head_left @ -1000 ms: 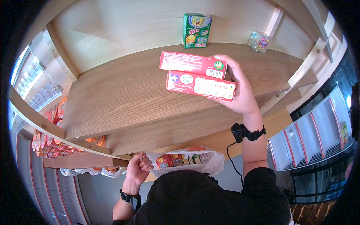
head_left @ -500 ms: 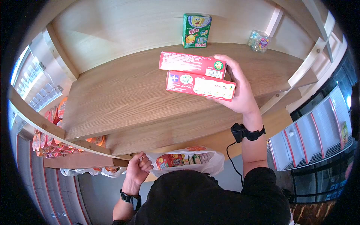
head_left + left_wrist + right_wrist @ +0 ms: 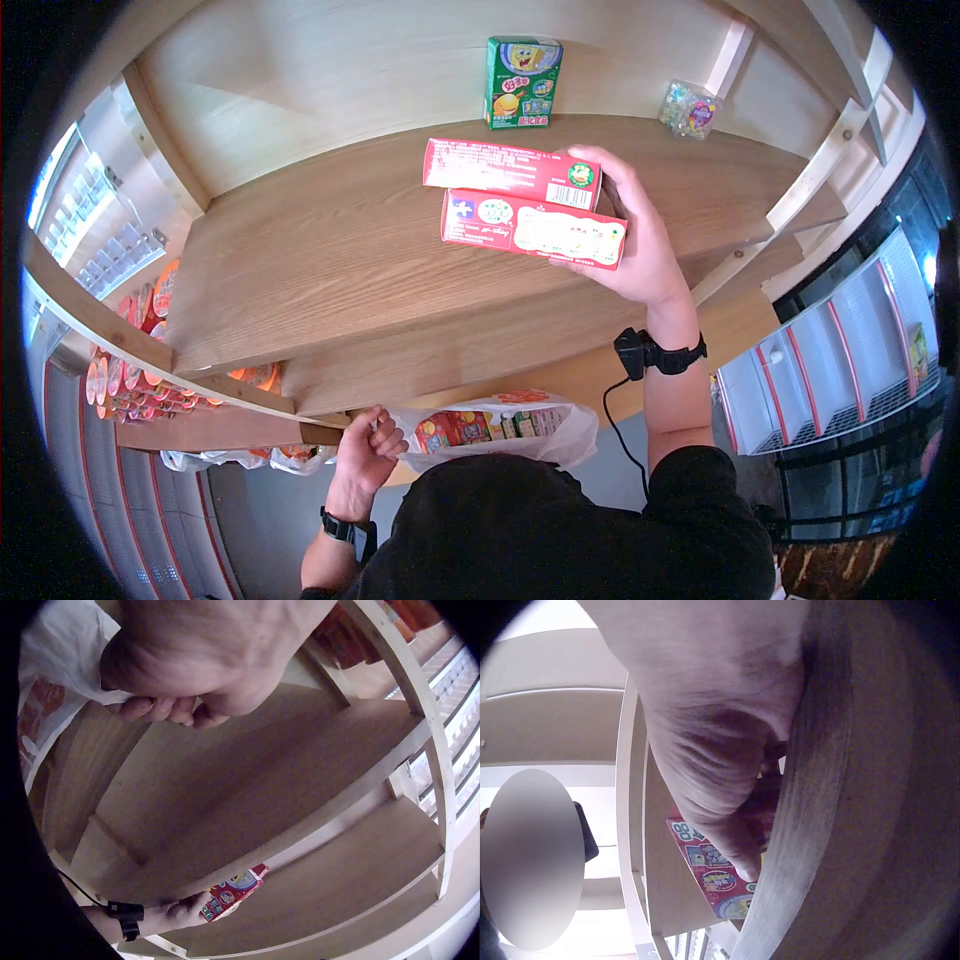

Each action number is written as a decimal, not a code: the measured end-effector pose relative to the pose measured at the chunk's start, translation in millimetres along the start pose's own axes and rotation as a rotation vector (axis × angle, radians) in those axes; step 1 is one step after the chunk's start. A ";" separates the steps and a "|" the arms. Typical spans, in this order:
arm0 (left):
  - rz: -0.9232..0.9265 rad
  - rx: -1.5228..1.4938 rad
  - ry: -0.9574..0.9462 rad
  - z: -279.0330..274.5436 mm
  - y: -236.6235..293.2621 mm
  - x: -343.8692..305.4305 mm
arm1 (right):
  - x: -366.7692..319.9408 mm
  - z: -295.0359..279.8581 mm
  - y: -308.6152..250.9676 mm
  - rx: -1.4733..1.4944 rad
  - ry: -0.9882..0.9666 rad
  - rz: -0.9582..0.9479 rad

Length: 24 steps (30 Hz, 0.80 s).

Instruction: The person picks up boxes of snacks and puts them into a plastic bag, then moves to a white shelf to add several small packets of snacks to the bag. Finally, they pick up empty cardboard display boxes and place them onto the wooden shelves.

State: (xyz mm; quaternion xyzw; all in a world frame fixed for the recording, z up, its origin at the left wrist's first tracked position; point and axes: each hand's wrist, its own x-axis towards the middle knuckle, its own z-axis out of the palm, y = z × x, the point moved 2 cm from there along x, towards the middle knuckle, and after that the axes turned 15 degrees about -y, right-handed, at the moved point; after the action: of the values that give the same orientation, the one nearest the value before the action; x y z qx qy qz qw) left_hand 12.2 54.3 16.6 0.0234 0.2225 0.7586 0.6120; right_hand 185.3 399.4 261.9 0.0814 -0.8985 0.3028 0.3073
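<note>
My right hand (image 3: 645,235) grips two red snack boxes (image 3: 530,230), one behind the other, above the upper wooden shelf (image 3: 330,250). Their printed narrow sides face up in the head view, and the rear one carries a barcode. In the right wrist view the thumb lies across a red box (image 3: 705,862); the other fingers are mostly hidden. Low at the shelf's front, my left hand (image 3: 370,450) has curled fingers at the edge of a white plastic bag (image 3: 570,430). Thin bag plastic (image 3: 71,652) runs to those fingers. Red and green packs (image 3: 490,425) fill the bag.
A green cartoon box (image 3: 524,85) stands upright at the shelf's back. To its right sits a clear pack of colourful pieces (image 3: 690,110). Wooden uprights (image 3: 815,180) bound the shelf; orange-lidded cups (image 3: 140,380) crowd the left. A white rack (image 3: 830,350) stands at right.
The two red boxes and the right hand stay almost still, with only a tiny leftward shift in the view. My left hand and the bag have not visibly moved.
</note>
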 end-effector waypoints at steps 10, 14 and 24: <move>-0.005 0.003 0.005 0.9 0.3 -0.3 | 1.0 0.9 -0.7 0.003 0.006 -0.010; -0.003 0.022 0.008 1.6 0.2 -0.9 | 0.5 1.3 -0.7 0.028 0.011 -0.003; -0.004 0.000 -0.006 -2.4 -0.4 1.1 | 0.0 -0.1 -0.6 -0.007 -0.006 0.010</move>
State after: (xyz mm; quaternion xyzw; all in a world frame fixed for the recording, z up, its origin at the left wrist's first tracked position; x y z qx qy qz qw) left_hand 11.6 54.6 14.1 0.0252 0.2209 0.7574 0.6140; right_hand 185.6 399.1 262.3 0.0769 -0.9008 0.3008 0.3036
